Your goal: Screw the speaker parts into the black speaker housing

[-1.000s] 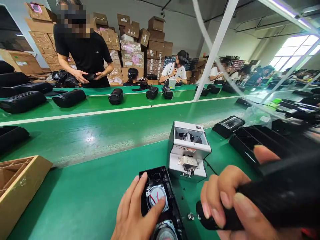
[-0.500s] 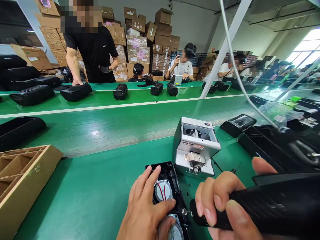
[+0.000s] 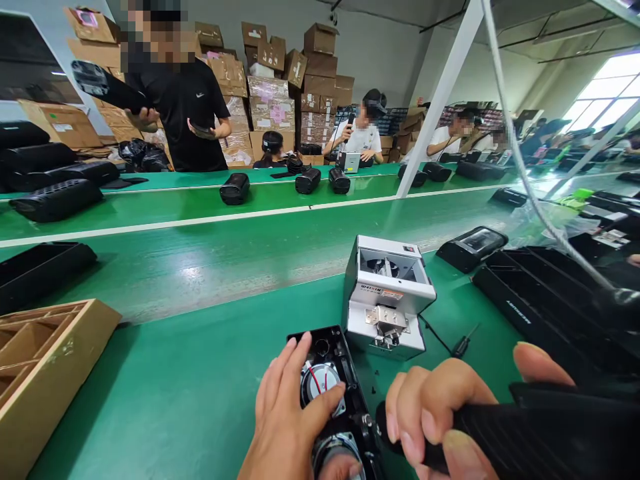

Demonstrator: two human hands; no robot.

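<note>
My left hand [image 3: 287,420] lies flat on an open black speaker housing [image 3: 345,370] at the bottom centre, thumb across its round silver driver [image 3: 320,380] with red and black wires. My right hand [image 3: 440,413] is wrapped around a black electric screwdriver [image 3: 545,433], whose tip meets the housing's right edge near a screw [image 3: 367,421]. A cable [image 3: 520,153] rises from the tool toward the ceiling. Just behind the housing stands a white screw feeder [image 3: 387,293].
A wooden compartment box [image 3: 45,360] sits at the left. Black trays [image 3: 540,300] and a black part [image 3: 470,247] lie at the right, a long black shell [image 3: 40,267] at far left. Across the green conveyor [image 3: 225,260] stand other workers, speaker shells and stacked cartons.
The view shifted slightly and my hands stayed on the housing and screwdriver. The person in black across the belt lifted a long black shell off the table to shoulder height.
</note>
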